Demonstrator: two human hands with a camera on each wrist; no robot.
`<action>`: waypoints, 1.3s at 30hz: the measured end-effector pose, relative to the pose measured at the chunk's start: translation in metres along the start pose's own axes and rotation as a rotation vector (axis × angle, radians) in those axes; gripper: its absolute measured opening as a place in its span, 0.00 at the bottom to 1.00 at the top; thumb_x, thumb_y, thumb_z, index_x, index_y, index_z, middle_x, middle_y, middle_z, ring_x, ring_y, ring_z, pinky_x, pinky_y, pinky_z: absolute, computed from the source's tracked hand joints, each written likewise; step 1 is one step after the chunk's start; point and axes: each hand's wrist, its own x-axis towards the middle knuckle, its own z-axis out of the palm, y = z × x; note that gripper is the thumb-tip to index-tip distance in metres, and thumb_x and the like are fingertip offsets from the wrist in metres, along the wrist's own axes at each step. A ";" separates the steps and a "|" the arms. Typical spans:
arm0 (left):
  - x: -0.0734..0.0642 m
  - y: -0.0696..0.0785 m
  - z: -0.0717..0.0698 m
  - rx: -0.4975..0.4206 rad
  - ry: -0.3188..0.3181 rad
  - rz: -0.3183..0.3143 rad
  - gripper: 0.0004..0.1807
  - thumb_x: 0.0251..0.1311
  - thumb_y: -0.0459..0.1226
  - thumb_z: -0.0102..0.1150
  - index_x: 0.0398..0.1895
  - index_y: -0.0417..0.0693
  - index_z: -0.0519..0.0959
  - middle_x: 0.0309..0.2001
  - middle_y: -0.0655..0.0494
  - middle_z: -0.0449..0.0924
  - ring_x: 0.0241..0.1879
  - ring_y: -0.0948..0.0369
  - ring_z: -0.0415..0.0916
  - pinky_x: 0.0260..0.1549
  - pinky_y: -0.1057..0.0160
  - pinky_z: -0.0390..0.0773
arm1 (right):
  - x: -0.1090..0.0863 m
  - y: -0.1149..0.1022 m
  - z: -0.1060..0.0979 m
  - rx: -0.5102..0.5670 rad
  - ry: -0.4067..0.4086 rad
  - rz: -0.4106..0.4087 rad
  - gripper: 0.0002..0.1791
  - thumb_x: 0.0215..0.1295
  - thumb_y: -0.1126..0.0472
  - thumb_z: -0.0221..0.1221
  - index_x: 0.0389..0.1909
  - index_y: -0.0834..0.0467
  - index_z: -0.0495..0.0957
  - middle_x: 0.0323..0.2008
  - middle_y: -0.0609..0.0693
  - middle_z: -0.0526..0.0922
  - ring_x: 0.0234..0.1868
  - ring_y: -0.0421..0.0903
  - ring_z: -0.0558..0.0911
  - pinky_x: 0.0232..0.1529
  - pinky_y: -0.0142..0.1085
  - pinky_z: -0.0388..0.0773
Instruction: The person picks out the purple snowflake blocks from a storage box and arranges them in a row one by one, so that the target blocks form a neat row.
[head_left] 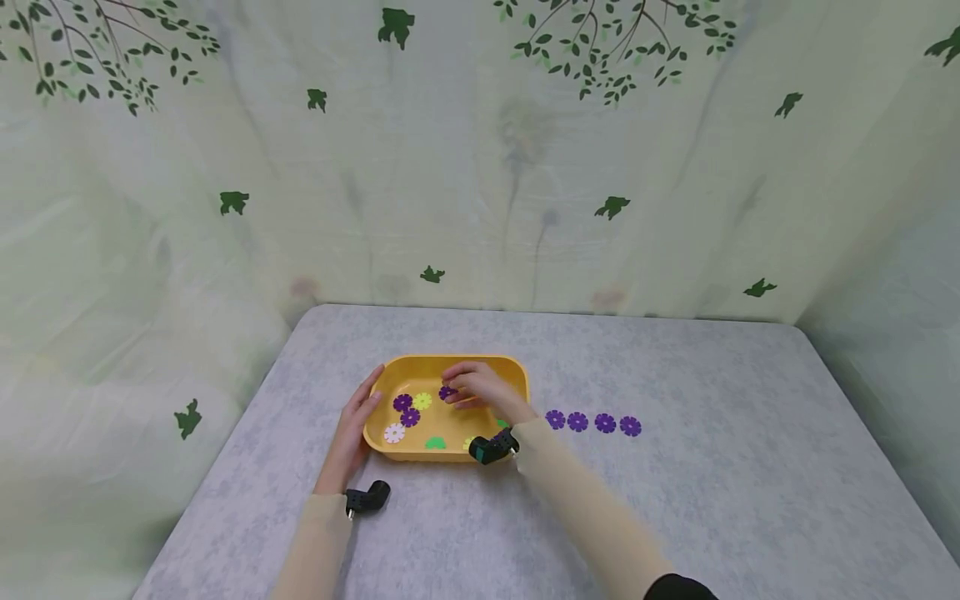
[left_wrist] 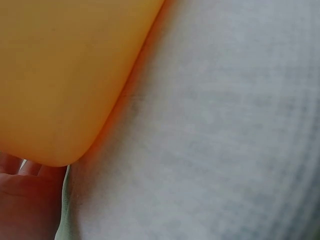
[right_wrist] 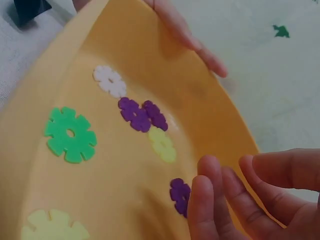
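Observation:
My left hand (head_left: 352, 427) rests along the left side of a yellow tray (head_left: 459, 427), its fingers straight against the rim. Over the tray's right half is my right hand (head_left: 483, 388), loosely bent, with no piece between thumb and fingers in the right wrist view. A purple flower-shaped plastic piece (right_wrist: 179, 197) lies right by its fingertips, partly hidden behind them. Farther left in the tray are two overlapping purple flower pieces (right_wrist: 134, 114), a yellow one (right_wrist: 162, 145) and a white one (right_wrist: 110, 80). A green piece (right_wrist: 70, 134) lies near the front wall.
On the grey table (head_left: 720, 467), a row of several purple flower pieces (head_left: 605, 423) lies right of the tray. Another yellow piece (right_wrist: 55, 227) is in the tray's near part. A pale curtain (head_left: 465, 167) with leaf prints hangs behind the table.

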 end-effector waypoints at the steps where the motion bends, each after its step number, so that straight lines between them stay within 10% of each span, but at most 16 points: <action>1: 0.000 0.000 0.000 0.005 0.001 -0.001 0.28 0.74 0.41 0.42 0.75 0.54 0.55 0.75 0.58 0.47 0.72 0.59 0.45 0.68 0.58 0.51 | 0.002 0.001 0.002 -0.006 0.007 0.008 0.17 0.70 0.67 0.51 0.56 0.70 0.72 0.51 0.66 0.78 0.47 0.60 0.81 0.50 0.47 0.78; 23: -0.001 0.000 0.002 0.036 0.014 0.005 0.28 0.73 0.43 0.44 0.74 0.56 0.57 0.74 0.58 0.49 0.72 0.58 0.47 0.68 0.57 0.53 | 0.011 0.008 0.007 -0.178 0.050 0.132 0.15 0.68 0.70 0.51 0.51 0.71 0.76 0.38 0.62 0.81 0.33 0.54 0.84 0.39 0.40 0.82; 39: 0.000 -0.001 0.000 0.036 0.006 0.007 0.28 0.73 0.44 0.45 0.74 0.57 0.57 0.74 0.59 0.49 0.71 0.59 0.47 0.68 0.57 0.53 | 0.009 0.006 -0.003 -0.353 0.010 0.006 0.03 0.64 0.71 0.56 0.35 0.68 0.77 0.24 0.53 0.77 0.21 0.42 0.71 0.22 0.28 0.69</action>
